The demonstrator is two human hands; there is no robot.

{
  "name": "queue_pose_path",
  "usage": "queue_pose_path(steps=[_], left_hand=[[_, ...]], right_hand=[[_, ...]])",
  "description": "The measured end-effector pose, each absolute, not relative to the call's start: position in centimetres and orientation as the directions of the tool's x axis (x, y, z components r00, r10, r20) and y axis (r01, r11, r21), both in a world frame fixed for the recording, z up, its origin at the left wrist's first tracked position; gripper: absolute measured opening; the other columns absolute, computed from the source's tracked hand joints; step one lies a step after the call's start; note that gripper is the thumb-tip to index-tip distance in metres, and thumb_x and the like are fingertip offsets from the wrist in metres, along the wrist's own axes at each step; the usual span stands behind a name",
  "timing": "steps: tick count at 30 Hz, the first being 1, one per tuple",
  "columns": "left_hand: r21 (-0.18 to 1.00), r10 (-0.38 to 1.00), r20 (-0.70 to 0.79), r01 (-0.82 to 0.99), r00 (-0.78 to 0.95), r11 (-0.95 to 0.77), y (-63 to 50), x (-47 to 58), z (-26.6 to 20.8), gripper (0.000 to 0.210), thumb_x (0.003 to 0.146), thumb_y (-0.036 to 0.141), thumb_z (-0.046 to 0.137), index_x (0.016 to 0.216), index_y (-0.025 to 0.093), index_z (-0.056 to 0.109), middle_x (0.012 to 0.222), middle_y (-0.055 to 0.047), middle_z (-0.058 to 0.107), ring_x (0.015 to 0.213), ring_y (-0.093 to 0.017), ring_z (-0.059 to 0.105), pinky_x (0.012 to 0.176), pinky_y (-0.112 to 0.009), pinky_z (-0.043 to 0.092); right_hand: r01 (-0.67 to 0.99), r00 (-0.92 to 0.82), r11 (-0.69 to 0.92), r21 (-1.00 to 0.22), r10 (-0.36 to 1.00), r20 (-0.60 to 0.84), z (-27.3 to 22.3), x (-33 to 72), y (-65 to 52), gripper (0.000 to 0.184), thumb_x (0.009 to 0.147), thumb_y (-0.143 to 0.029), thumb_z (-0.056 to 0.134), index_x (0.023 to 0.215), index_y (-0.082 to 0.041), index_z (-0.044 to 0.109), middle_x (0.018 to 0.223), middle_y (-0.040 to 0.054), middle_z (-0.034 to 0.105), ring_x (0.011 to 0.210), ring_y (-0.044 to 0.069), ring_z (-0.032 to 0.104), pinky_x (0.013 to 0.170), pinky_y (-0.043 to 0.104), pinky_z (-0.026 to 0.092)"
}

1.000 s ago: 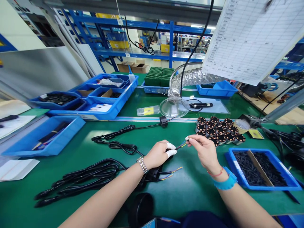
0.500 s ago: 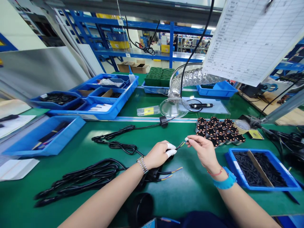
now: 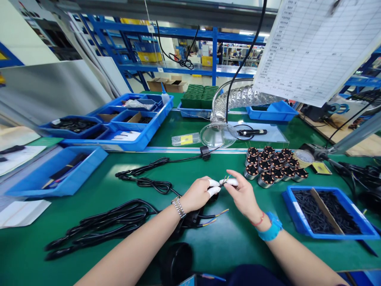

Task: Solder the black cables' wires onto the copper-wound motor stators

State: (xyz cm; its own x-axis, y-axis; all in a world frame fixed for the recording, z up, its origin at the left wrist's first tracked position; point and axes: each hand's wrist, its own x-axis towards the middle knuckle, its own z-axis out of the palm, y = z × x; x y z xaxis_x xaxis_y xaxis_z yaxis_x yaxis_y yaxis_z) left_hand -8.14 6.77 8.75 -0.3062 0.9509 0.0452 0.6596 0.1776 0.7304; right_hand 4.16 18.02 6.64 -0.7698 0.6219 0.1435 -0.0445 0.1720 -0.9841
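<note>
My left hand [image 3: 200, 193], with white finger cots on its fingertips, pinches a black cable near its stripped end. From the pinch stick out thin coloured wires [image 3: 225, 179]. My right hand [image 3: 241, 194], also with a white finger cot, closes its fingertips on these wires, right beside the left fingertips. Below the left hand lie other black cables [image 3: 116, 222], with bare coloured wire ends [image 3: 218, 216] pointing right. A dark part under the left hand is mostly hidden by it.
Several copper-wound motor stators [image 3: 276, 165] stand at right, behind a blue tray of black sleeves [image 3: 327, 212]. A clear fume hood [image 3: 218, 135] on a foil duct sits ahead. Blue parts bins [image 3: 139, 137] and another blue tray [image 3: 56, 174] are at left.
My right hand has moved left and in toward the left fingertips, uncovering the front stators. The wires now stand more upright. My left hand has stayed in place.
</note>
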Motion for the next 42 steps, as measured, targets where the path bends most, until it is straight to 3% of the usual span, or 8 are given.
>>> queue_pose_path(steps=[6,10,14,18,27,42], left_hand=[[0.712,0.966,0.051,0.687,-0.254,0.143,6.8,-8.0,9.0,0.022,0.082,0.024,0.046,0.082,0.018,0.066,0.077,-0.004,0.064,0.079,-0.016,0.055,0.073,-0.026,0.043],[0.675,0.970,0.031,0.721,-0.241,0.158,6.9,-7.9,9.0,0.023,0.082,0.027,0.047,0.089,0.019,0.067,0.081,-0.005,0.065,0.080,-0.017,0.055,0.075,-0.027,0.043],[0.658,0.974,0.019,0.736,-0.228,0.159,6.9,-7.8,8.9,0.024,0.082,0.028,0.047,0.091,0.018,0.067,0.084,-0.006,0.066,0.080,-0.017,0.055,0.075,-0.028,0.043],[0.657,0.974,0.024,0.738,-0.226,0.155,7.0,-7.8,8.9,0.024,0.082,0.027,0.048,0.094,0.019,0.066,0.085,-0.005,0.066,0.080,-0.017,0.054,0.075,-0.028,0.043],[0.633,0.970,0.056,0.760,-0.237,0.148,6.9,-7.9,8.5,0.024,0.081,0.028,0.049,0.095,0.019,0.066,0.085,-0.006,0.066,0.080,-0.018,0.055,0.075,-0.029,0.044],[0.603,0.970,0.061,0.783,-0.237,0.153,6.9,-7.8,8.6,0.024,0.081,0.028,0.048,0.094,0.019,0.067,0.083,-0.006,0.066,0.079,-0.018,0.055,0.074,-0.029,0.044]], right_hand=[[-0.037,-0.727,0.120,-0.992,0.678,0.109,7.5,5.0,20.4,0.015,0.071,-0.029,0.062,0.078,-0.016,0.067,0.076,0.0041,0.068,0.065,0.014,0.060,0.067,0.029,0.049],[-0.058,-0.702,0.192,-0.980,0.690,0.177,9.1,5.6,21.8,0.013,0.068,-0.029,0.066,0.076,-0.019,0.068,0.077,0.0030,0.068,0.070,0.014,0.060,0.068,0.028,0.048],[-0.063,-0.758,0.376,-0.925,0.584,0.289,10.2,5.9,21.6,0.010,0.071,-0.028,0.063,0.076,-0.020,0.067,0.079,0.0029,0.067,0.075,0.016,0.060,0.071,0.029,0.047],[-0.088,-0.791,0.460,-0.884,0.507,0.343,10.4,5.9,21.2,0.009,0.075,-0.026,0.060,0.077,-0.020,0.066,0.079,0.0031,0.066,0.076,0.016,0.059,0.071,0.029,0.047],[-0.046,-0.801,0.551,-0.833,0.478,0.361,10.9,6.0,21.2,0.009,0.076,-0.025,0.058,0.076,-0.020,0.066,0.077,0.0036,0.066,0.074,0.017,0.059,0.070,0.031,0.047],[-0.033,-0.802,0.537,-0.843,0.489,0.343,10.9,6.1,21.1,0.009,0.075,-0.025,0.058,0.075,-0.020,0.066,0.076,0.0030,0.066,0.073,0.016,0.060,0.070,0.030,0.047]])
